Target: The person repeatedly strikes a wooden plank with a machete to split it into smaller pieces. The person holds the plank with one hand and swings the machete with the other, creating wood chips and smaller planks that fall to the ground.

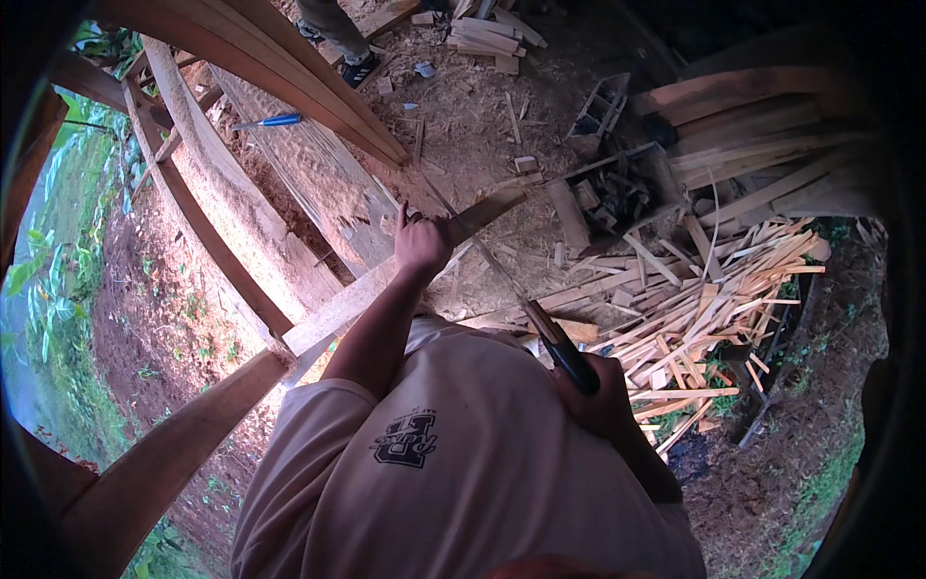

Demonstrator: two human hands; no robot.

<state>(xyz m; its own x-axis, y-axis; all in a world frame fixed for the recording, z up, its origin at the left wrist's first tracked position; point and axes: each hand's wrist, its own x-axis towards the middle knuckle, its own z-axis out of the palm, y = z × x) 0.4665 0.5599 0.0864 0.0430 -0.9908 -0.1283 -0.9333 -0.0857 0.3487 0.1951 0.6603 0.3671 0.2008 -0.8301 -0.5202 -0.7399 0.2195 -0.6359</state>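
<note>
The right hand [595,389] grips the saw [546,326], its blade across the board [338,311] on which the left hand [422,243] lies; whether the left grip is closed, one cannot tell. The board seems undivided, though a shallow cut may be hidden.

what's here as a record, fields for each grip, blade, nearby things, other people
left grip: on the wooden board, a finger raised
right grip: around the black handle of a long-bladed tool
blade: thin, seen crossing the board, contact unclear
nearby: wood offcut pile at right; blue-handled tool on a plank, upper left
other people: a shoe and trouser leg, top edge
</note>
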